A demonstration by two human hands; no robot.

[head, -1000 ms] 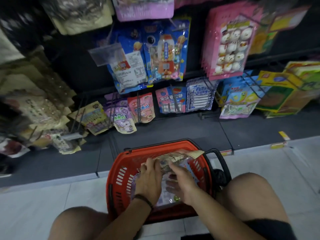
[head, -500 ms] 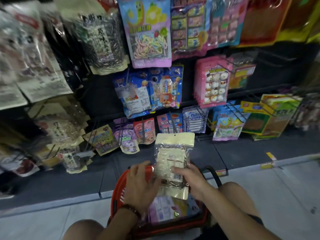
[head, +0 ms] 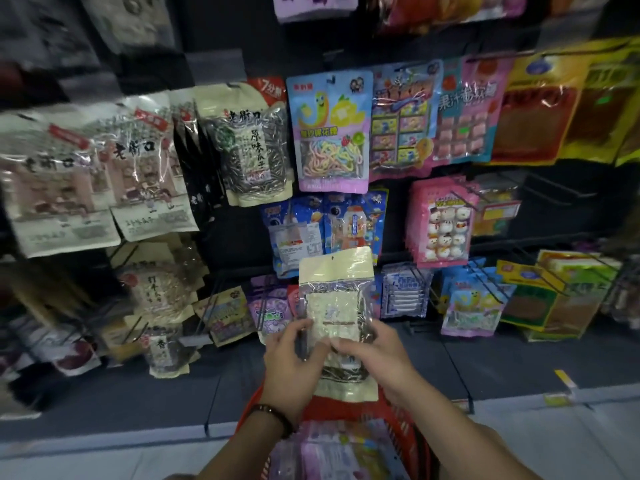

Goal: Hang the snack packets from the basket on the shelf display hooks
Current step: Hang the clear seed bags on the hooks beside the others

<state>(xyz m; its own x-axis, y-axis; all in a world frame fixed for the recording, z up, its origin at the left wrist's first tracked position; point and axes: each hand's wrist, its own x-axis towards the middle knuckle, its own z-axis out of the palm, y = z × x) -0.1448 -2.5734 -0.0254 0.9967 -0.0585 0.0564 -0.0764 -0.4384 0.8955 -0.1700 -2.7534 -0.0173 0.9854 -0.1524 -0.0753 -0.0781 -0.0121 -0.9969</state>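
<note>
A cream and clear snack packet (head: 335, 299) stands upright in front of me, its hang hole at the top. My left hand (head: 294, 362) grips its lower left edge and my right hand (head: 374, 355) grips its lower right side. Below my forearms sits the red basket (head: 408, 438) with several pink and purple packets (head: 332, 452) inside. The shelf's display hooks (head: 550, 190) stick out from the dark back panel, most loaded with hanging packets.
Sunflower seed bags (head: 249, 147) hang at upper left, candy packets (head: 329, 133) in the middle, a pink marshmallow pack (head: 443, 223) to the right. Green and yellow boxes (head: 540, 299) stand on the low dark shelf ledge (head: 519, 362). Pale floor tiles (head: 554, 441) lie below.
Both hands lifted the cream packet out of the basket and raised it upright toward the shelf. The view tilted up, showing higher rows of hanging packets.
</note>
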